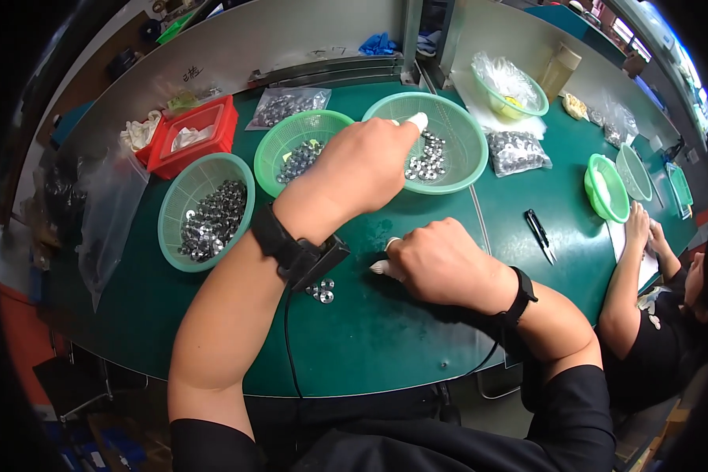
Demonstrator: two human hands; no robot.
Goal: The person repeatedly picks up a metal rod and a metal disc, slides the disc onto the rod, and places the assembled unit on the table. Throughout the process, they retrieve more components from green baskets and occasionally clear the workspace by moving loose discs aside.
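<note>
My left hand (362, 167) is over the near left rim of the pale green basket (468, 141), its knuckles bent and a white-covered fingertip pointing into it. Small silver round metal parts (427, 160) lie in that basket. My right hand (447, 263) is curled low over the green table, with white covers on its thumb and a finger. What either hand holds is hidden by the fingers. A few silver round parts with centre holes (323, 291) lie on the table below my left wrist. Both wrists wear black straps, the left with a small black device.
Left of my left hand stand a green basket (271, 161) and another basket (248, 212), both with metal parts. Red boxes (230, 130) and bagged parts (287, 106) lie behind. Black-handled snips (536, 228) lie to the right, near a co-worker's hands (641, 228).
</note>
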